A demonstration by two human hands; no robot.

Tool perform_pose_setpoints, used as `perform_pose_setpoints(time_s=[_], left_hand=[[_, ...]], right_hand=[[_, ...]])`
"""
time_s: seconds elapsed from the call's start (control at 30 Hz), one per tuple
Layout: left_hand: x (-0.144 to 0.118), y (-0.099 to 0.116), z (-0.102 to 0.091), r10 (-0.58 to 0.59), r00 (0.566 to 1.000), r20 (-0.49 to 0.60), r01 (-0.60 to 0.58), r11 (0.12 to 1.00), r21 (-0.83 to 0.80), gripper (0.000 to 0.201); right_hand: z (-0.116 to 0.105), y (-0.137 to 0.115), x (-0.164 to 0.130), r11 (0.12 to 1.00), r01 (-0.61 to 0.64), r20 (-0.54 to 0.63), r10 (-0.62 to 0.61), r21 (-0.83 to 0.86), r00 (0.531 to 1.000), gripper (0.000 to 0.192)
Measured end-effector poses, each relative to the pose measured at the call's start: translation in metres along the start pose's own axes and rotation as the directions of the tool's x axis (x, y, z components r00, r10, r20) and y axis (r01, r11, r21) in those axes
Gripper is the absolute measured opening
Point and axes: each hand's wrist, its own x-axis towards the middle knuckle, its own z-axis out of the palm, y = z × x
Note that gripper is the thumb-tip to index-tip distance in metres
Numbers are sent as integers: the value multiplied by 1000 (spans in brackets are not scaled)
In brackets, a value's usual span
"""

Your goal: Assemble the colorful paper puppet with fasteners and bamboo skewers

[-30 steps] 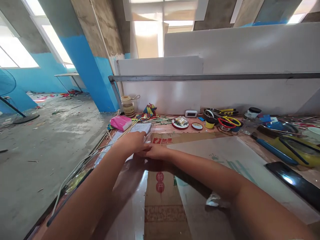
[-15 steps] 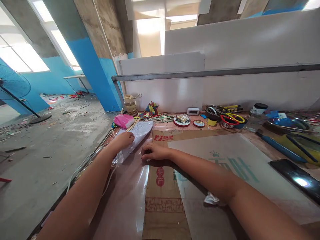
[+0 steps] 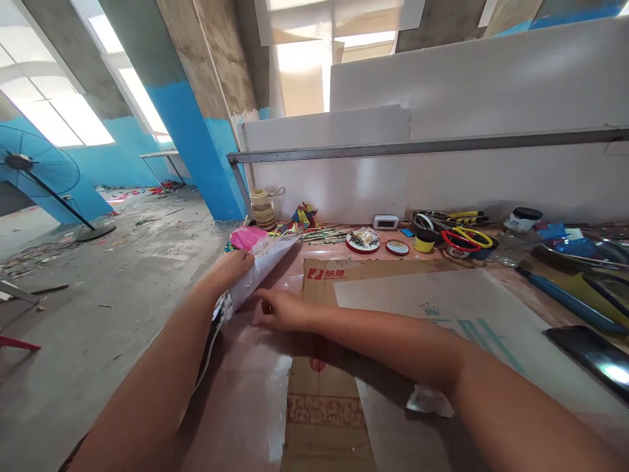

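My left hand (image 3: pixel 238 263) grips the upper left edge of a white sheet in clear plastic (image 3: pixel 265 267), which is tilted up off the table. Close to the sheet's lower right side is my right hand (image 3: pixel 279 311), its fingers curved and the thumb apart from them, with nothing visible in it. That hand hovers by the left edge of a flattened cardboard piece (image 3: pixel 322 419) with red print. A pink bag (image 3: pixel 249 237) lies just beyond the sheet, partly covered by it. Crinkled plastic and a white cable (image 3: pixel 209 364) show beneath my left wrist.
Along the back stand a woven-covered jar (image 3: pixel 262 208), round bead dishes (image 3: pixel 363 239), a small white clock (image 3: pixel 386 222) and scissors (image 3: pixel 462 241). A phone (image 3: pixel 592 360) lies at the right. The table's left edge drops to the floor.
The white plastic-covered sheet has been raised and tilted by my left hand. My right hand has moved left, towards the sheet. The view has shifted slightly left.
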Motion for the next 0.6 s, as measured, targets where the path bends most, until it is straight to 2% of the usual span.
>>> perform_pose_setpoints(time_s=[0.03,0.1,0.17,0.27,0.37,0.47,0.53,0.6], left_hand=[[-1,1,-3,-2,1000,25,1,999,44,33],[-2,1,-11,-10,998,57,3,993,117,33],[-3,2,-18,-20,998,60,10,987,161,33],[-6,6,-20,-24,998,67,10,980,200,33],[-17,15,-12,15,991,134,-43,977,207,28],[-31,29,-3,89,956,280,-139,977,164,25],[-35,37,0,123,924,362,-185,972,142,31],[-32,42,3,133,927,351,-202,965,167,38]], right_hand=[[4,-4,1,998,46,2,-45,-39,999,41],[11,-8,-1,986,127,19,-126,-112,992,27],[15,-9,-4,981,153,30,-150,-119,988,13],[13,-6,-3,997,77,14,-77,0,997,5],[0,3,8,976,-92,-12,96,195,995,14],[-16,14,17,866,-231,-30,272,443,962,29],[-22,19,16,758,-255,-50,353,600,934,35],[-24,21,11,629,-233,-77,424,742,902,36]])
